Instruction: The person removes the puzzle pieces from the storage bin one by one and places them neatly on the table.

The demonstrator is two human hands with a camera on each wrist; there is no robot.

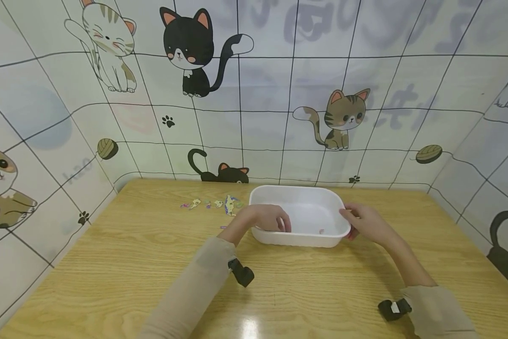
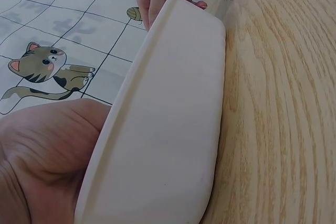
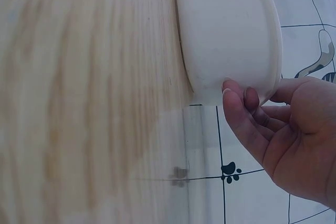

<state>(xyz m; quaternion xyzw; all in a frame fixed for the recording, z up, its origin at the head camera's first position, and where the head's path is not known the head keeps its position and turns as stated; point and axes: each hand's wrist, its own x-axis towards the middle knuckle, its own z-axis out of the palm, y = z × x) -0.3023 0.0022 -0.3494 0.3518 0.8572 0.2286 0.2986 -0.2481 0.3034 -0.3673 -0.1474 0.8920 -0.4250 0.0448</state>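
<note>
A white plastic basin stands on the wooden table in front of me. My left hand reaches over its left front rim, fingers bent down inside. Its fingertips are hidden behind the front wall, so I cannot tell what they hold. At the right end, my right hand grips the basin's rim, thumb on the edge and fingers under it on the outer wall, as the right wrist view shows. One small pinkish piece lies on the basin floor near the front right.
Left of the basin, several small colourful cut-out pieces lie in a loose row, with a larger blue-and-yellow one among them. A small purple strip lies nearer my left wrist. A cat-print cloth hangs behind the table.
</note>
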